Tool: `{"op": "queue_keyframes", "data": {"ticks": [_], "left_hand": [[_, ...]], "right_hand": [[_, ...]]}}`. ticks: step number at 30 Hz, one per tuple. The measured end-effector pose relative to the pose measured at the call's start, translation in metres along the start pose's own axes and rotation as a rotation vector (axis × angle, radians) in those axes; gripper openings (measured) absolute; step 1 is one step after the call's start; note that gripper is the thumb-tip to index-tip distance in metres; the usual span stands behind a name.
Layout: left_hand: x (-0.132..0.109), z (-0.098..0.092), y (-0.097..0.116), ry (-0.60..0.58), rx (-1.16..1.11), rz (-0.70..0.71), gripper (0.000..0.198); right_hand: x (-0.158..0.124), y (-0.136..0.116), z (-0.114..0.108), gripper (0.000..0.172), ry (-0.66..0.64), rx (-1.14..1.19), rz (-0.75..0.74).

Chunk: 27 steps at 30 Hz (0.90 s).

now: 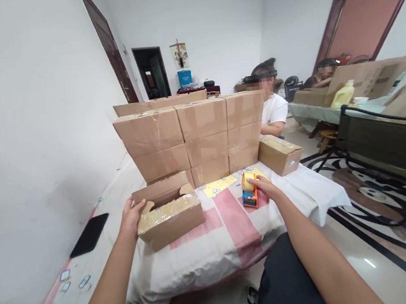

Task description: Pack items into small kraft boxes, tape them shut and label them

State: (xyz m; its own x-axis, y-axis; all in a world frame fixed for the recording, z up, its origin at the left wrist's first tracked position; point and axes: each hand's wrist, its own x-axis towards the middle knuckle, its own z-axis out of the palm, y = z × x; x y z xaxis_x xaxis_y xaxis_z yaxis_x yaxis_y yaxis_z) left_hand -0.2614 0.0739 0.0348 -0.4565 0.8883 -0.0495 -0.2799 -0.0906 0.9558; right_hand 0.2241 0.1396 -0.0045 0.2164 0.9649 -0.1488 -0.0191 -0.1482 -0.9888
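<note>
A cardboard box (173,224) rests on the cloth-covered table, its top partly open with flaps raised and clear tape along the front panel. My left hand (132,215) grips its left end, thumb over the edge by a small flap. To the right, an orange and blue tape dispenser (250,198) with a yellowish roll is on or just above the cloth; I cannot tell which. Around its roll, my right hand (265,186) has its fingers closed. What lies inside the box is hidden.
Stacked cardboard boxes (206,144) form a wall behind the open box. Another box (281,154) stands at the table's right end. A black flat object (89,235) lies at left. A person in a white shirt (275,110) sits beyond; another person works farther right.
</note>
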Motion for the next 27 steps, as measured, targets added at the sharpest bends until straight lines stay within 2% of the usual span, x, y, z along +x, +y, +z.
{"op": "queue_keyframes", "data": {"ticks": [5, 8, 16, 21, 27], "left_hand": [[-0.004, -0.002, 0.005, -0.004, 0.004, -0.080, 0.047], [-0.009, -0.003, 0.008, -0.013, 0.004, -0.085, 0.047], [-0.015, 0.005, 0.004, -0.008, -0.012, -0.005, 0.039], [-0.009, 0.007, -0.001, -0.005, 0.004, 0.032, 0.016], [-0.010, 0.007, 0.001, -0.042, 0.079, 0.061, 0.023]], "right_hand": [[-0.012, 0.009, -0.012, 0.021, -0.215, 0.055, 0.024], [-0.017, 0.012, -0.013, 0.020, -0.283, 0.063, 0.018], [-0.017, 0.009, -0.012, 0.017, -0.273, 0.036, -0.005], [-0.012, 0.008, -0.011, 0.010, -0.293, 0.035, -0.016], [-0.003, 0.016, -0.014, 0.013, -0.309, 0.005, -0.016]]}}
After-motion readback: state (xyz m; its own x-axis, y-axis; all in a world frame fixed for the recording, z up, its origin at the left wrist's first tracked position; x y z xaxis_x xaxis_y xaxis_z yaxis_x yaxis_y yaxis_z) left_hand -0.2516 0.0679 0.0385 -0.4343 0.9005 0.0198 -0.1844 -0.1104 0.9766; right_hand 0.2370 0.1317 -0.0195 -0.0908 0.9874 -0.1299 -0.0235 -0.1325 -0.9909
